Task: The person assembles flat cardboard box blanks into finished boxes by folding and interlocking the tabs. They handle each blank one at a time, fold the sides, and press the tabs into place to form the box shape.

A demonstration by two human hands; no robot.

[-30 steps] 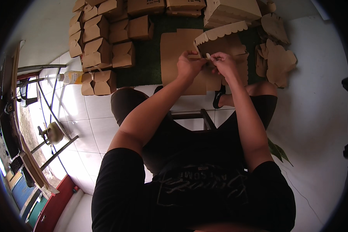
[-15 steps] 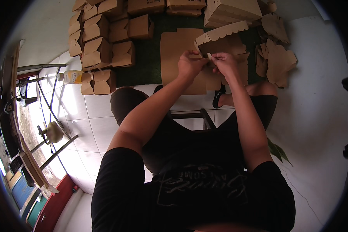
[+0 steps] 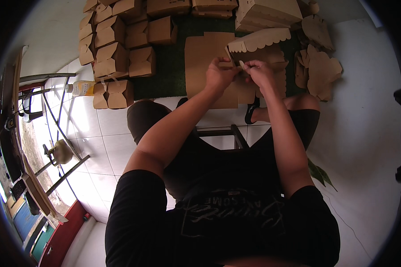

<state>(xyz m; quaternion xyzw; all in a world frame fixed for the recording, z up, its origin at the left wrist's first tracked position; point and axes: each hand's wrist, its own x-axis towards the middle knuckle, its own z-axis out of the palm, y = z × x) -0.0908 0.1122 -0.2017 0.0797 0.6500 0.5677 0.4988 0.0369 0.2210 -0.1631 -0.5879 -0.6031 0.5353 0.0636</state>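
Note:
Between my hands is a partly folded brown cardboard box [image 3: 260,41] with a scalloped edge, its far panel standing at a slant. My left hand [image 3: 220,73] is closed on the near left corner of this cardboard, thumb and fingers pinching it. Close beside it, my right hand [image 3: 258,71] pinches a small flap at the near edge. The fingertips of both hands nearly meet there, and the exact fold between them is hidden. Under the box and to its left lies a flat brown cardboard sheet [image 3: 200,66].
Folded brown boxes [image 3: 109,60] are stacked at the far left. Scalloped box trays [image 3: 269,13] pile up at the far right, beside flat scalloped cutouts [image 3: 323,73]. A bottle of orange liquid [image 3: 82,88] touches the left boxes. Green matting [image 3: 171,84] covers the work area.
The scalloped far panel of the box has tipped over toward me, so its scallops now point down instead of up. Both hands stay in nearly the same place.

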